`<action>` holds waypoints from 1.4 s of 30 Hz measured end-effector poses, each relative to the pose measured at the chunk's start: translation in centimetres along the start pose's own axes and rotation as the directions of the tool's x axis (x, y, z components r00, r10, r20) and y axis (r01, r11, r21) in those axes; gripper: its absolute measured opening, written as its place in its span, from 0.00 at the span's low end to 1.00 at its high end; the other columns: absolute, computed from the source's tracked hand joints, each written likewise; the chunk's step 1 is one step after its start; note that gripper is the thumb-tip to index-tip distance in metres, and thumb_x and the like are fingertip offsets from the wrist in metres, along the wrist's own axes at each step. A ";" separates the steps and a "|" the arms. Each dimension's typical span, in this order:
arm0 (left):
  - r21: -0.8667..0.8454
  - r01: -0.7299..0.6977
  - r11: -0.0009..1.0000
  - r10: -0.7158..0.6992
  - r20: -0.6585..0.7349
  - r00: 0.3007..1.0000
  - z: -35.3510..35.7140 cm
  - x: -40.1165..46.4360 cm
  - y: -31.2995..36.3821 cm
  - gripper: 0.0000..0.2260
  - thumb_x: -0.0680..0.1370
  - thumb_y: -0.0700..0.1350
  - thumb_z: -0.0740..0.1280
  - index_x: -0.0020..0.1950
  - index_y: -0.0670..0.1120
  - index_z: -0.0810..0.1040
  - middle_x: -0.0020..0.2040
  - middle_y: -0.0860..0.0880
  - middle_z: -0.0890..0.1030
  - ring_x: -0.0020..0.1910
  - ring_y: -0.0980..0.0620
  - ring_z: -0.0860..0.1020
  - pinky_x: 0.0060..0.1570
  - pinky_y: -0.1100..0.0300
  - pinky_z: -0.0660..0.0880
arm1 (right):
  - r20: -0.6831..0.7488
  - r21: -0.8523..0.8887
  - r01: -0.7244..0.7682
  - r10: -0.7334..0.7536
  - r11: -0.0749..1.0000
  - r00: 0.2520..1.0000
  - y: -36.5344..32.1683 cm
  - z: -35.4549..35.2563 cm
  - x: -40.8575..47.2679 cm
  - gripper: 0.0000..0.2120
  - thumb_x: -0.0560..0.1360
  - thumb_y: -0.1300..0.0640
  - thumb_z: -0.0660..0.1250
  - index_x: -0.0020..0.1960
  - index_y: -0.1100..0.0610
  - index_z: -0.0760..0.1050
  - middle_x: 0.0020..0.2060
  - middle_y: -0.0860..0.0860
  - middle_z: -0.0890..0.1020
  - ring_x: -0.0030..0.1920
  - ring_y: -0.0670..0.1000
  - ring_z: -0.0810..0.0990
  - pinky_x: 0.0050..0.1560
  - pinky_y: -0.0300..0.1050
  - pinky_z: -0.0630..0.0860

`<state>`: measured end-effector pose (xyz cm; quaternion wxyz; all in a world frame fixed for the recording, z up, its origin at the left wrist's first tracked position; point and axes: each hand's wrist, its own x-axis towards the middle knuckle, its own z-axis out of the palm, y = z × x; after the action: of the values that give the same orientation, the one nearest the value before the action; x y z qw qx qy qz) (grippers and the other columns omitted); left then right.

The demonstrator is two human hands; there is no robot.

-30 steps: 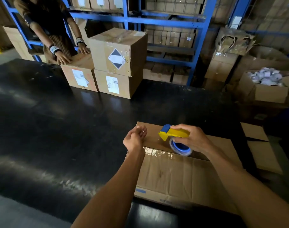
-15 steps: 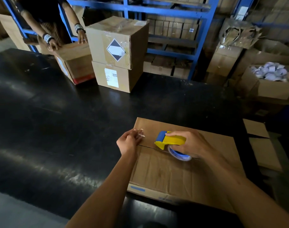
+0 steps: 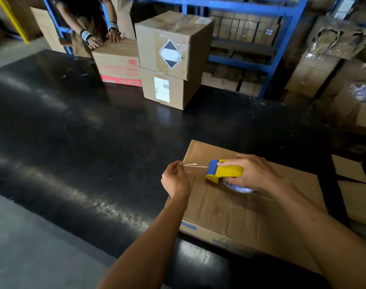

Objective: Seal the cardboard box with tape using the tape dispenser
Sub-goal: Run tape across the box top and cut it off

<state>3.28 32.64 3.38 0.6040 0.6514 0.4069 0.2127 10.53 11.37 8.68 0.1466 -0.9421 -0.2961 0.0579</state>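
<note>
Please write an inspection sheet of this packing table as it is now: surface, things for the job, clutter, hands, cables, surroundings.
Surface: black glossy table, with light streaks.
Job's things: cardboard box lying at the near edge, flaps closed; yellow and blue tape dispenser over its seam; clear tape strip pulled out to the left.
Clutter: two stacked boxes and a red-printed box at the far edge.
Hands: left hand pinches the tape end; right hand grips the dispenser.
Cables: nothing seen.
Surroundings: blue shelving with cartons; another person's hands on the red-printed box.
</note>
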 end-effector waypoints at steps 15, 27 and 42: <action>0.277 -0.183 0.943 0.174 0.056 0.983 -0.2 -0.1 -1.6 0.12 0.83 0.46 0.60 0.56 0.50 0.83 0.47 0.48 0.86 0.47 0.46 0.81 0.52 0.53 0.75 | 0.069 -0.097 0.016 -0.009 0.995 0.998 -0.5 0.4 0.6 0.27 0.66 0.36 0.70 0.65 0.34 0.72 0.52 0.41 0.78 0.48 0.46 0.75 0.40 0.39 0.67; 0.313 -0.092 0.945 0.088 0.029 0.996 0.2 0.7 -1.4 0.11 0.81 0.43 0.60 0.55 0.47 0.83 0.47 0.47 0.85 0.43 0.50 0.77 0.48 0.58 0.70 | 0.108 -0.069 -0.011 0.019 0.998 0.994 -0.7 0.9 1.0 0.26 0.67 0.37 0.68 0.65 0.35 0.72 0.46 0.42 0.75 0.47 0.48 0.76 0.44 0.44 0.76; 0.256 0.149 0.955 -0.167 0.047 0.985 -0.3 2.7 -1.0 0.21 0.78 0.48 0.69 0.71 0.45 0.74 0.65 0.43 0.79 0.65 0.41 0.76 0.64 0.50 0.72 | 0.128 -0.062 -0.034 0.041 0.997 0.991 -1.9 0.7 1.6 0.25 0.66 0.41 0.72 0.63 0.36 0.75 0.56 0.45 0.81 0.51 0.51 0.79 0.48 0.46 0.78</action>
<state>4.34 34.87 1.88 0.5451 0.6950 0.4605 0.0881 10.62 13.97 8.56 0.0977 -0.9457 -0.2888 0.1125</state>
